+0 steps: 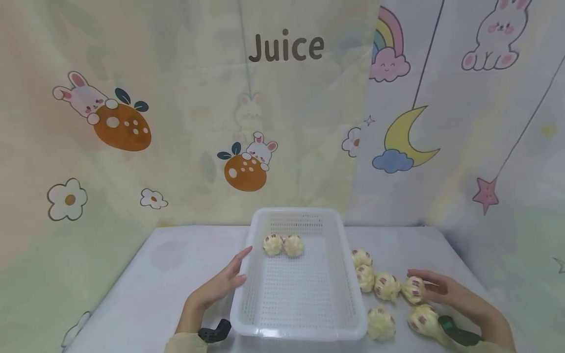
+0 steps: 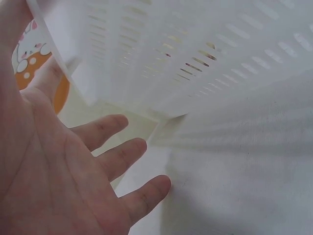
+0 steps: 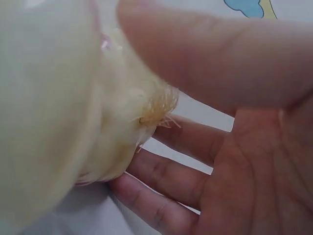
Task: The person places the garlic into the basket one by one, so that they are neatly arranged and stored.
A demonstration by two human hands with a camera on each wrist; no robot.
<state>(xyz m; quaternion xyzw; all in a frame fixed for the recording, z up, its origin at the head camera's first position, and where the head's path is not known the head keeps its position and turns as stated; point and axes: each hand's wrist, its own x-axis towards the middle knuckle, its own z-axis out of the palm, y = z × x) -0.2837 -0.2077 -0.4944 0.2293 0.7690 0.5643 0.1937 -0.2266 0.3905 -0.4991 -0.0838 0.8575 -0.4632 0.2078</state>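
While the left hand (image 1: 217,287) rests against the left rim of the white basket (image 1: 297,291), its fingers straight and spread, I'd guess it is there to steady the thing. The right hand (image 1: 451,294) has thumb and fingers bent around a pale bulb (image 1: 413,289), a hold that suits round sides (how firm, I can't tell). Two bulbs (image 1: 273,244) sit together inside, toward the far left; the other bulbs (image 1: 387,287) lie right of the basket on the table (image 1: 190,264), handily near that hand.
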